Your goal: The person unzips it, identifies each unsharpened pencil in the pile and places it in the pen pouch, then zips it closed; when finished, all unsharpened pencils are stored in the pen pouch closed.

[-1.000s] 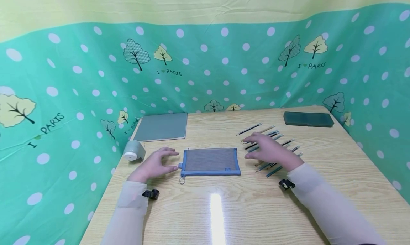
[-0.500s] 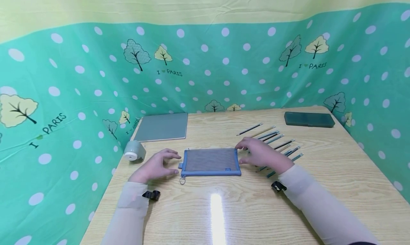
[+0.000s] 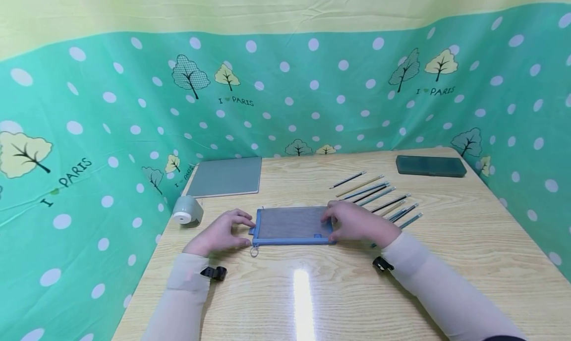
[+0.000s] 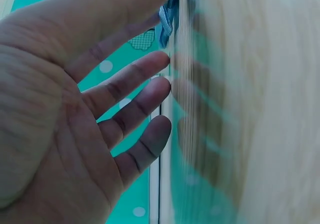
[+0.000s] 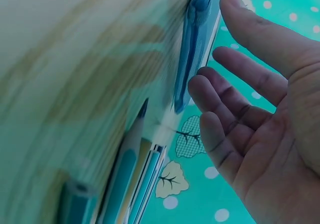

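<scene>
A blue mesh zipper pouch (image 3: 292, 224) lies flat on the table, its zipper edge toward the person and a ring pull at the near left corner. My left hand (image 3: 223, 232) is at the pouch's left end, fingertips right by the small side tab, thumb near the zipper corner. My right hand (image 3: 354, 222) reaches over the pouch's right end, fingers and thumb spread at its blue border. In the right wrist view the fingers (image 5: 212, 96) are loosely bent close to the pouch's edge (image 5: 192, 49). The left wrist view shows the left fingers (image 4: 145, 101) relaxed, with nothing in the palm.
Several pencils (image 3: 374, 191) lie spread to the right of the pouch, partly under the right forearm. A dark green case (image 3: 429, 166) is at the back right. A grey notebook (image 3: 225, 176) and a pale grey-green device (image 3: 187, 210) stand at the left, near the patterned curtain (image 3: 312, 93).
My right hand has moved left from above the pencils to the pouch's right end. My left hand has edged right to the pouch's left end. The pouch has stayed in place.
</scene>
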Available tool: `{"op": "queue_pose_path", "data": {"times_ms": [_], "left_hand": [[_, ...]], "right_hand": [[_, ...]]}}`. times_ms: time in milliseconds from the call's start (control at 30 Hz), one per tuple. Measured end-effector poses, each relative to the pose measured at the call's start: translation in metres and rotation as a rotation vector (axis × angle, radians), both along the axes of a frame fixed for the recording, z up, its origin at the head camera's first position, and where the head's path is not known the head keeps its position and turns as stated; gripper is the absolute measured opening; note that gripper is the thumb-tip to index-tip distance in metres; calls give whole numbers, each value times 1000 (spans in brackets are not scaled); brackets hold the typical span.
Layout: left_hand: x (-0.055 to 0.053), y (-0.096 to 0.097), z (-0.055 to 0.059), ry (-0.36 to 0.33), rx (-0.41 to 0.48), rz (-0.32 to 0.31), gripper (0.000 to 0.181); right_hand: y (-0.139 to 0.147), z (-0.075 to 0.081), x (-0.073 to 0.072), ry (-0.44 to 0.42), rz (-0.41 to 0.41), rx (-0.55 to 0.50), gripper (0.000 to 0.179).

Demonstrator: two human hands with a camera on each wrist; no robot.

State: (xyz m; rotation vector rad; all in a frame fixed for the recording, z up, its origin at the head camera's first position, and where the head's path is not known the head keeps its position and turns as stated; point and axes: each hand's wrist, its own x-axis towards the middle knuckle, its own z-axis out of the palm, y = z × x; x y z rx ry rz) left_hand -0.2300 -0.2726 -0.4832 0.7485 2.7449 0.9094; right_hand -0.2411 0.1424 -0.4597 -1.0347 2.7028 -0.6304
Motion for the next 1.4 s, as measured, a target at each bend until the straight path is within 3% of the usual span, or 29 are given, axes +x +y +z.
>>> {"op": "queue_pose_path", "data": {"times_ms": [300, 700, 1000, 1167, 1400], "left_hand": [[0, 2, -3, 31, -20, 8, 38], [1, 4, -2, 27, -20, 28, 35], [0, 2, -5, 27, -11, 15, 43], [0, 3, -5, 19, 19, 19, 46], [2, 10, -2, 118, 97, -16, 39]], "right_hand": [[-7, -1, 4, 40, 32, 84, 54], [-8, 0, 9, 103, 64, 78, 17], [-1, 0, 11, 154, 7, -5, 5], [2, 1, 9, 123, -23, -84, 6], [6, 4, 3, 105, -41, -176, 5]]}}
